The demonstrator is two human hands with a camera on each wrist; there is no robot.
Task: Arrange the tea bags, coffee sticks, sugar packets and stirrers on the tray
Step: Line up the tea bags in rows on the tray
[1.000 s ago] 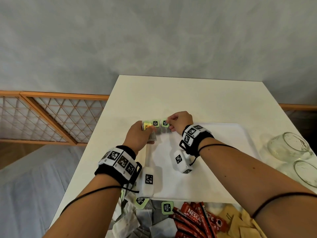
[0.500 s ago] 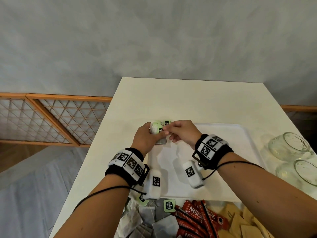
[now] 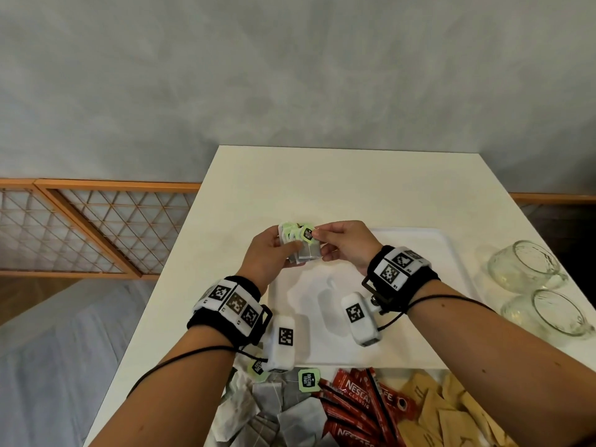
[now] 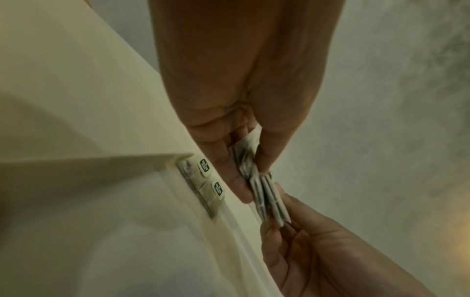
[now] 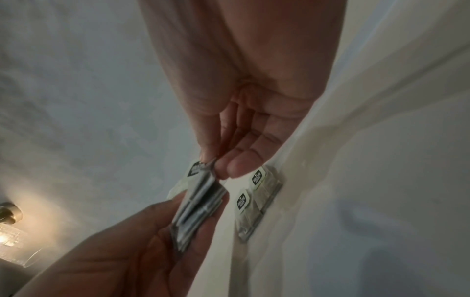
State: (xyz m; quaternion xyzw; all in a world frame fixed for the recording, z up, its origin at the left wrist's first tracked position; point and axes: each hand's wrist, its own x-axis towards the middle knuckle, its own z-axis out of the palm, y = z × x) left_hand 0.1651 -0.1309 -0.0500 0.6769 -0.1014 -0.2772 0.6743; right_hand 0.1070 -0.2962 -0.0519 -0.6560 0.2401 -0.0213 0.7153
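Your left hand (image 3: 267, 253) grips the stack of grey paper tea bags (image 3: 306, 251) above the white plastic tray's (image 3: 419, 343) far-left corner; your right hand (image 3: 346, 245) pinches 1 green tag (image 3: 308, 234). Peel slowly, laying it beside the 2 tea bags already placed (image 5: 257, 199).

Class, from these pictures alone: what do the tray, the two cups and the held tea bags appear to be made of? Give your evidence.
Tray: probably white plastic, smooth with a moulded raised rim and faint sheen.
Cups: clear glass, see-through with bright rim highlights.
Tea bags: thin grey filter paper, flat and creased, with green card tags.
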